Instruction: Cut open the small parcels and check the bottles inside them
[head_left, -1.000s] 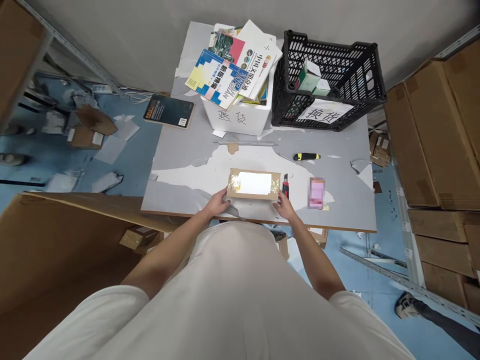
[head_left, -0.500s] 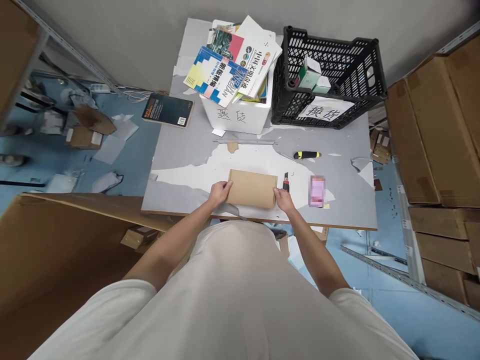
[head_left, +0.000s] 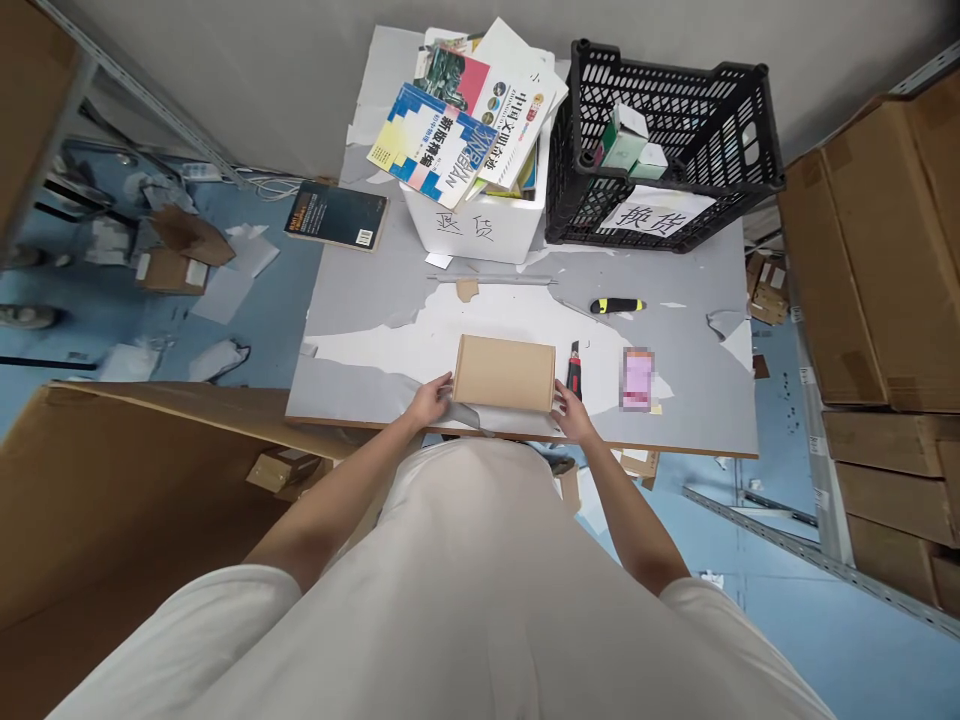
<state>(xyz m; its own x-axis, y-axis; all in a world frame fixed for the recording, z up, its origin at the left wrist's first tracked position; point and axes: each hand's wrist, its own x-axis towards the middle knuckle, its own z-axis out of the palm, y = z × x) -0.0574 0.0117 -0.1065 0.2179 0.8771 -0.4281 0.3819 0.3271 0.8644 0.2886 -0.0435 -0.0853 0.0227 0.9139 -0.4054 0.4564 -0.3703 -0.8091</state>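
Observation:
A flat brown cardboard box point(head_left: 504, 373) lies closed on the table in front of me. My left hand point(head_left: 432, 398) is at its lower left corner, fingers stretched toward the side and thumb off the top. At the lower right corner is my right hand point(head_left: 572, 412), with its fingers apart along that side. Whether the fingertips press on the box is hard to tell. Just right of the box lies a red and black utility knife point(head_left: 574, 371).
A yellow and black cutter point(head_left: 617, 305) and a pixelated pink item point(head_left: 638, 380) lie rightward on the table point(head_left: 697, 400). Behind stand a white bin point(head_left: 480, 235) heaped with books and a black crate point(head_left: 667, 180). A dark book point(head_left: 337, 215) overhangs the left edge.
Both thumbs have come off the box's top, and my hands have shifted down to its lower side corners. The box stays in nearly the same place.

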